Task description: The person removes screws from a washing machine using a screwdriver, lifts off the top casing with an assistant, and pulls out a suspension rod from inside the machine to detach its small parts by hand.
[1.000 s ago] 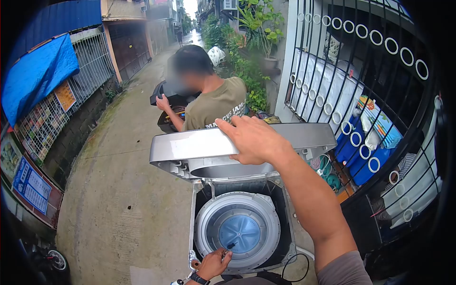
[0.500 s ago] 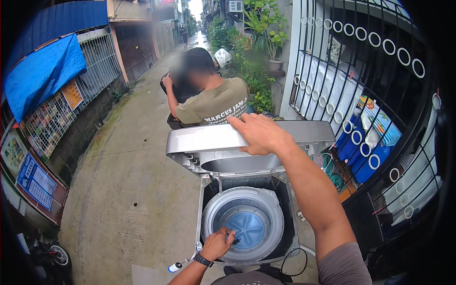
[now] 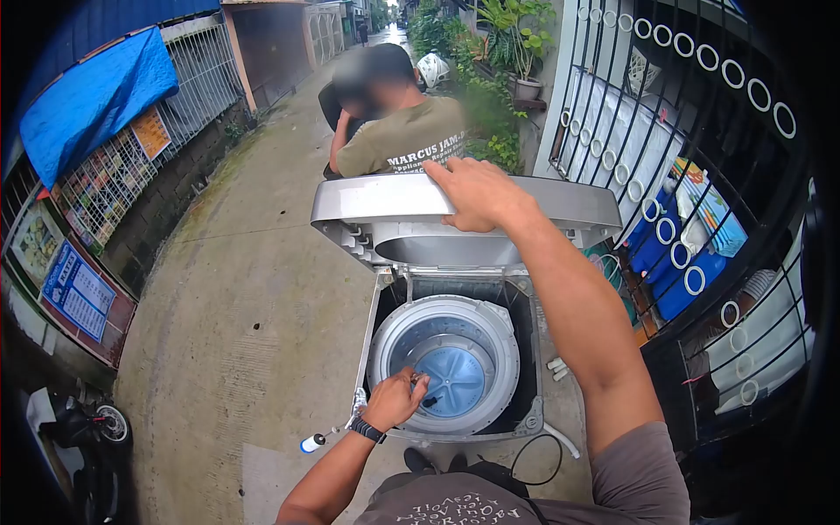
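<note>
My right hand (image 3: 477,194) rests on the top edge of the raised grey washing machine lid (image 3: 376,199), fingers bent over the rim. Below it the machine's round tub (image 3: 503,350) lies exposed, with a blue ribbed disc (image 3: 455,376) at its bottom. Over the tub's left rim is my left hand (image 3: 395,398), its fingers pinched together on a small dark object (image 3: 429,402) that is too small to name. A dark watch (image 3: 367,430) is on my left wrist. A white and blue cylinder (image 3: 311,444) sticks out beside the machine's front left corner.
Just beyond the lid a person in an olive shirt (image 3: 411,136) faces away. A barred gate (image 3: 647,192) stands on the right, with blue containers (image 3: 682,297) behind it. A motorcycle (image 3: 87,429) is at the lower left. A hose (image 3: 562,440) and black cord lie by the machine.
The view has tilted downward, so the machine and lid sit higher in it. The person beyond has raised an arm toward their head. My left hand stays over the tub's left side.
</note>
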Tool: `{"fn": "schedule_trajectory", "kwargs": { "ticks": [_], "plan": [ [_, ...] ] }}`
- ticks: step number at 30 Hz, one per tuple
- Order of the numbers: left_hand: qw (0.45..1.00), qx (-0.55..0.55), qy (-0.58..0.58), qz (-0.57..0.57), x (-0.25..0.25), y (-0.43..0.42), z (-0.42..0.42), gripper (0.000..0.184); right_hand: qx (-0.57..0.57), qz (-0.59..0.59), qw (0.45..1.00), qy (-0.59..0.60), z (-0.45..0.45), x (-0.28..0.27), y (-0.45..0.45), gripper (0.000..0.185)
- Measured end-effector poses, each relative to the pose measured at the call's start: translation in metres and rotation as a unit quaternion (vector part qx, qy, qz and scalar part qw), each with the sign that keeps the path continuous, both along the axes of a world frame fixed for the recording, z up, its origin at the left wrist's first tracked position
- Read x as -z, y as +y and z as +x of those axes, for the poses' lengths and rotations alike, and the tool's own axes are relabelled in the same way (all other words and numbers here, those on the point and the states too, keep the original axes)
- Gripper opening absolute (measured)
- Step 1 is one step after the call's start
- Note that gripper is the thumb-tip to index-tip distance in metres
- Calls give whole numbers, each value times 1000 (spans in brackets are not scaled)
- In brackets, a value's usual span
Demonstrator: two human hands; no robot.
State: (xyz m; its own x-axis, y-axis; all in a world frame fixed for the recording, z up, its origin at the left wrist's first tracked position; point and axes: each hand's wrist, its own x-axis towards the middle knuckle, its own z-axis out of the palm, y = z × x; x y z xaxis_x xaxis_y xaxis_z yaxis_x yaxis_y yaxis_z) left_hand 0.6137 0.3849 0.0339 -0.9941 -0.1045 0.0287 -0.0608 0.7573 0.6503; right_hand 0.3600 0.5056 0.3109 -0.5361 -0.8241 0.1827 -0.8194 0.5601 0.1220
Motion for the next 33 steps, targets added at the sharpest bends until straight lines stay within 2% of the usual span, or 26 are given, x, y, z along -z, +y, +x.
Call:
{"fn": "schedule_trajectory", "kwargs": {
  "ticks": [3, 7, 9, 15, 19, 21, 22, 24, 27, 31, 33],
  "plan": [
    [1000, -10, 5, 5, 0, 8, 9, 43, -1, -3, 1000, 2, 1, 3, 0, 81],
    [999, -14, -27, 8, 1, 16, 15, 45, 12, 6, 1000, 2, 8, 2, 3, 77],
    [999, -12, -37, 4, 2, 17, 15, 47, 2, -8, 1000, 22, 10, 3, 3, 68],
    [999, 14, -38, 20, 22, 0, 13, 45, 7, -10, 1000, 10, 13, 4, 3, 64],
    [997, 48, -64, 22, 21, -23, 12, 46, 20, -1, 1000, 0, 10, 5, 1, 77],
    [995, 57, -71, 29, 20, -37, 13, 47, 4, -15, 1000, 6, 10, 4, 1, 66],
    [996, 63, -56, 20, 23, -44, 13, 46, 6, -16, 1000, 6, 11, 2, 0, 66],
    [996, 74, -38, 10, 26, -58, 11, 45, 16, -12, 1000, -1, 15, -2, -1, 71],
    [993, 87, -74, 5, 30, -70, 10, 48, 19, -7, 1000, 2, 13, -1, -3, 75],
    [995, 90, -53, 4, 31, -79, 8, 45, 18, -18, 1000, 10, 12, 2, -2, 75],
    [994, 99, -44, 5, 34, -82, 12, 44, 10, -6, 1000, 11, 13, 4, -1, 83]
  ]
}}
